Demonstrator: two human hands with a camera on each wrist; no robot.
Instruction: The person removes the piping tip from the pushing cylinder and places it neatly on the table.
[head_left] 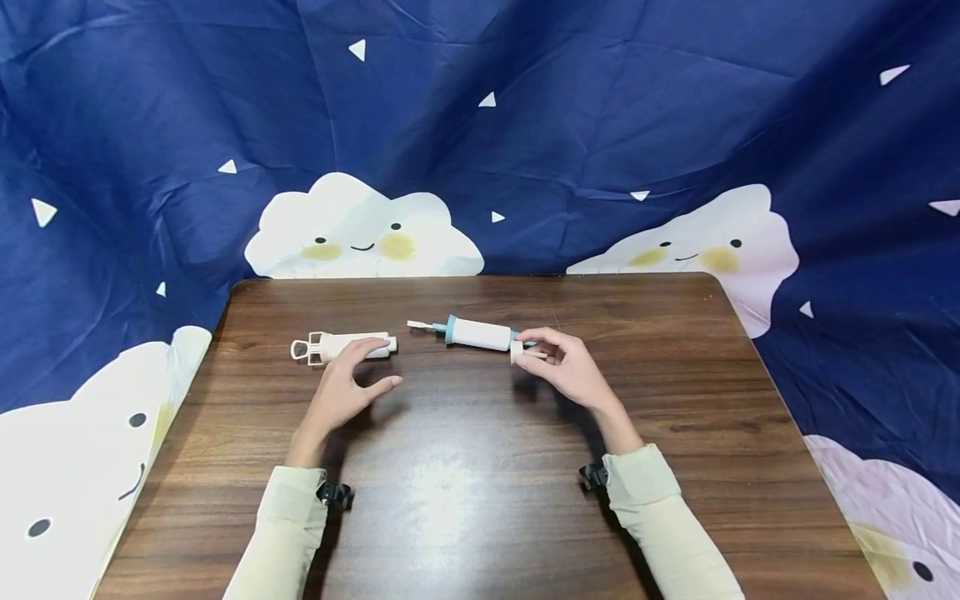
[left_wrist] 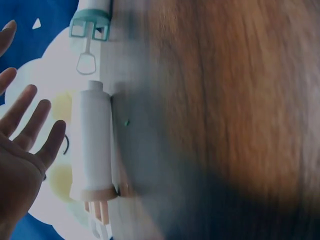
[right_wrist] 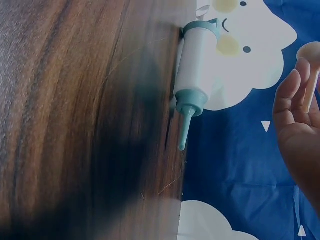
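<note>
A white syringe with beige trim (head_left: pixel 330 346) lies on the left of the table, its ring-handled plunger pointing left. My left hand (head_left: pixel 348 387) overlaps its barrel in the head view, fingers spread and holding nothing; in the left wrist view the hand (left_wrist: pixel 20 165) is apart from the barrel (left_wrist: pixel 91 140), whose short neck is bare. My right hand (head_left: pixel 573 371) pinches a beige nozzle cap (head_left: pixel 517 353) with a thin stem, which the right wrist view shows between the fingers. Just past it lies a white syringe with blue-green trim (head_left: pixel 482 335), its nozzle (right_wrist: pixel 186 130) attached.
Both syringes lie on a dark wood-grain table (head_left: pixel 465 433), towards its far edge. Behind it hangs a blue cloth (head_left: pixel 525 150) printed with smiling clouds. Each wrist carries a small black camera, such as the one at the left cuff (head_left: pixel 335 495).
</note>
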